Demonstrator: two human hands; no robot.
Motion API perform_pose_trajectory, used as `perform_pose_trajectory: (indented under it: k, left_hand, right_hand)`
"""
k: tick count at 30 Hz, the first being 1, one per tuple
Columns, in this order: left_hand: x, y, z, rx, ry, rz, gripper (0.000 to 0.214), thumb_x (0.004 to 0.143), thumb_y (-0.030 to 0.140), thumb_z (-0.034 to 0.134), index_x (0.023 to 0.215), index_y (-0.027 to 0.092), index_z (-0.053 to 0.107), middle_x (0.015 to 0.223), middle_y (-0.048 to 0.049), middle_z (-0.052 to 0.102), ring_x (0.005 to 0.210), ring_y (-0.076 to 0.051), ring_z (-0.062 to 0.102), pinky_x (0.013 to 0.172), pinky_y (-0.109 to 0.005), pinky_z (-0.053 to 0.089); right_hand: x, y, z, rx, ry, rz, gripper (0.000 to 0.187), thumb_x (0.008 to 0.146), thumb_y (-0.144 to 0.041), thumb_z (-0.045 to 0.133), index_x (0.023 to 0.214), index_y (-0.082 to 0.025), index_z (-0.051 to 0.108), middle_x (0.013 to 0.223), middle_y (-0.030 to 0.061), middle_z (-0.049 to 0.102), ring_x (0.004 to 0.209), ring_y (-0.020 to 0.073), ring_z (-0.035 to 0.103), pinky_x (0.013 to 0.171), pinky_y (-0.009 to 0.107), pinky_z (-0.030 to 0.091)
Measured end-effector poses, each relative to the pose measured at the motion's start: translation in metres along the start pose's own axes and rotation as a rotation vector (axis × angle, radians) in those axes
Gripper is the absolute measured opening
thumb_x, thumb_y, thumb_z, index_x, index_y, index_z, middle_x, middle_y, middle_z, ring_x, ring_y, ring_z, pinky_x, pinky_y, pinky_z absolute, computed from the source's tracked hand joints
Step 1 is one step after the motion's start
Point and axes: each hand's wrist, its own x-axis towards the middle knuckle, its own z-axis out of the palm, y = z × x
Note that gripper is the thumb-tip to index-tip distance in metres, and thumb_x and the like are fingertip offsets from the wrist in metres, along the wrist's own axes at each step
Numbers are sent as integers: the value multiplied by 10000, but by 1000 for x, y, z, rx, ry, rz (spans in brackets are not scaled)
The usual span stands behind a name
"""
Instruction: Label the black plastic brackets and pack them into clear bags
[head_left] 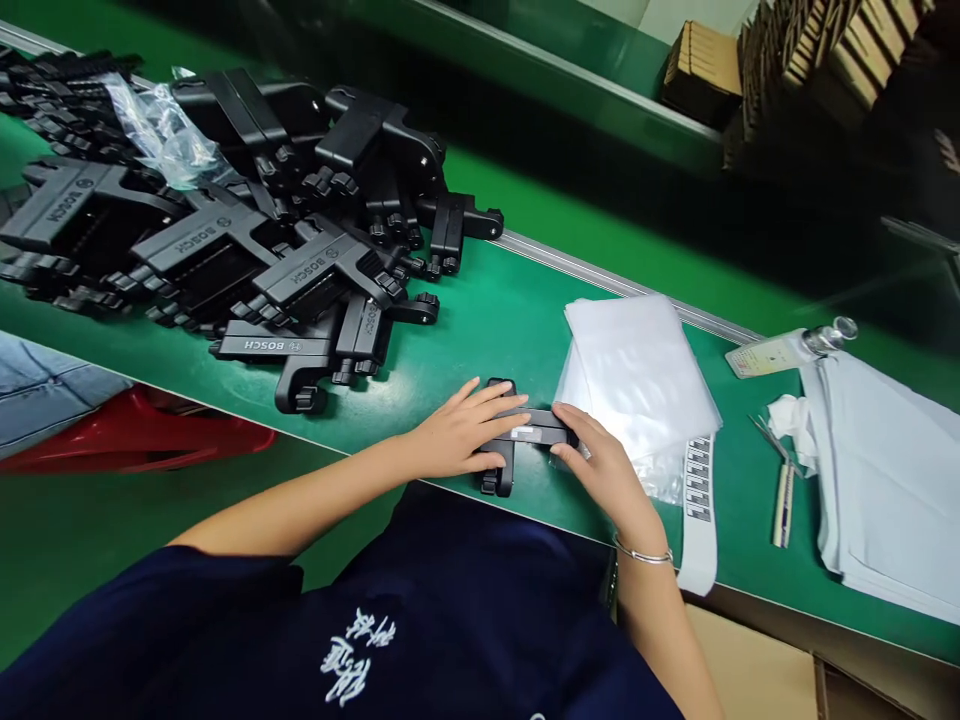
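A black plastic bracket part lies on the green bench near its front edge. A small silver label is on its top face. My left hand rests flat on the part's left side, fingers stretched over it. My right hand touches the part's right end, fingers curled down on it. A bangle is on my right wrist.
A big heap of black Bosch-marked parts fills the bench's left. A stack of clear plastic bags lies right of my hands, a strip of labels beside it. Tweezers, white cloths and a small bottle sit at right.
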Motion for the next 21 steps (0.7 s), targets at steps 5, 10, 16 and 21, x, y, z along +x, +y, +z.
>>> perform_pose_trajectory:
  k: [5,10,16,21]
  left_hand:
    - [1,-3,-1,53,14,59,517,910,446,559,1412,358,478,1463,-68,504,1402,-329,385,1149,-617,230]
    - [-1,-14,12,100,76,94,505,929,507,468,1421,394,454,1438,-33,534,1371,-345,428,1143,-626,242]
    - [0,-18,16,140,69,131,582,902,475,513,1461,424,359,1435,-15,535,1330,-357,477,1159,-643,196]
    - [9,-2,15,118,78,72,469,937,448,467,1391,334,494,1388,-68,575,1318,-332,497,1155,-638,205]
  right_hand:
    - [-27,33,-39,-59,308,127,464,895,-391,576,1343,-273,561,1416,72,545,1305,241,501,1084,438,420]
    - [-98,109,-127,-291,989,710,381,827,-368,528,1078,-110,654,1185,230,637,1208,339,539,1028,549,376]
    - [-142,131,-145,-167,1035,842,159,706,-342,618,720,-188,583,726,121,647,841,312,656,758,464,502]
    - [-118,88,-94,214,852,612,370,841,-438,506,1106,-194,586,948,65,654,693,165,614,605,309,503]
